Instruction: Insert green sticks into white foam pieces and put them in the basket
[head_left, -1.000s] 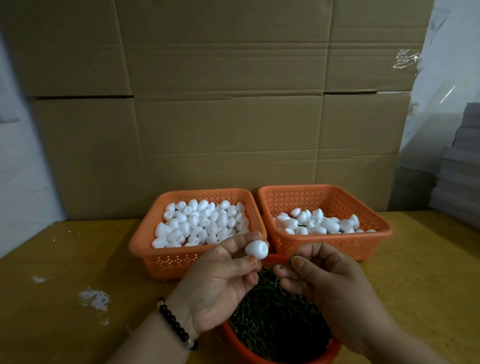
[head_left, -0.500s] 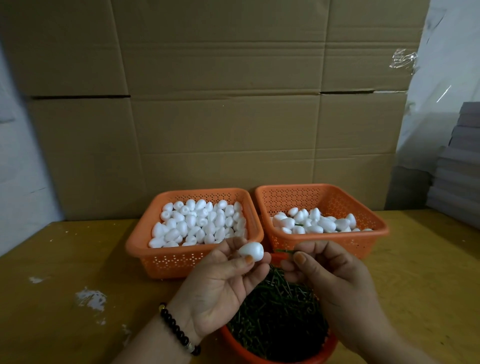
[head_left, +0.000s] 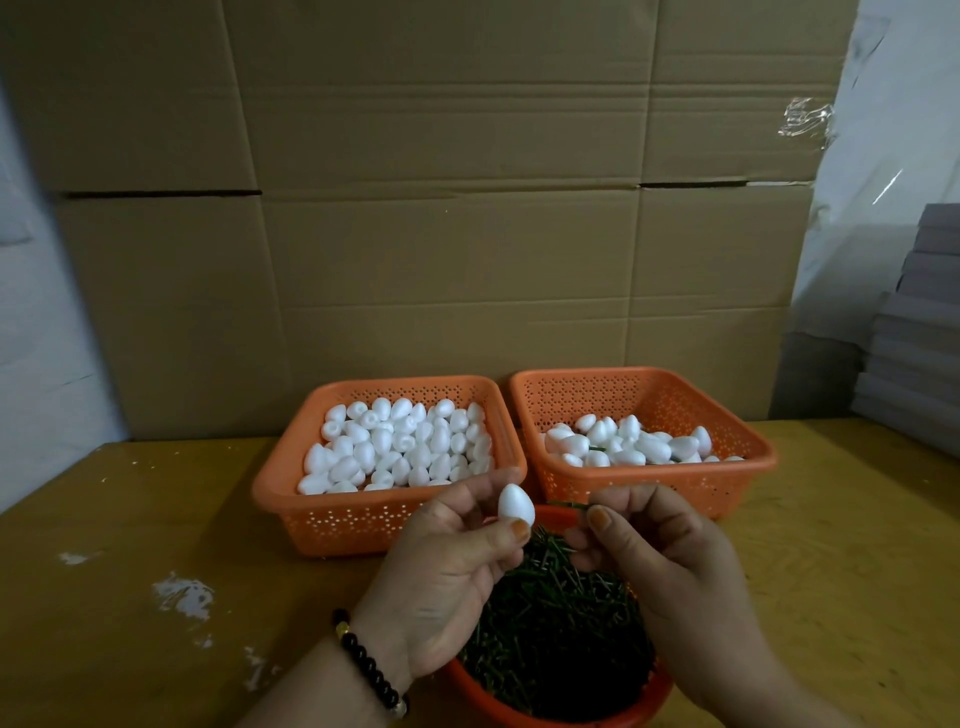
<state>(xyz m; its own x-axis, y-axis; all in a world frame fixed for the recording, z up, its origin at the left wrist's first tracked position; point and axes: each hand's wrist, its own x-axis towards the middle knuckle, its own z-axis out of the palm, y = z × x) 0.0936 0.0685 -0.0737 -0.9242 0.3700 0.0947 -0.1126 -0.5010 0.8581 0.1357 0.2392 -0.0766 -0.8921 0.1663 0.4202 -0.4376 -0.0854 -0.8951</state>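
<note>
Head view: the left hand (head_left: 441, 582) pinches a white foam egg (head_left: 516, 503) between thumb and fingertips, raised over the red bowl (head_left: 582, 714) of green sticks (head_left: 561, 623) — probably turned so its blunt end faces the other hand. The right hand (head_left: 670, 561) pinches a single stick (head_left: 569, 504), tip aimed at the egg but not yet touching it. Holding both over the bowl likely keeps spare sticks within reach. Behind, the left basket (head_left: 332, 525) holds plain foam, close to the hand that draws from it; the right basket (head_left: 748, 478), touching it, holds finished pieces — green shows among them. Next, I judge, comes the push-in.
</note>
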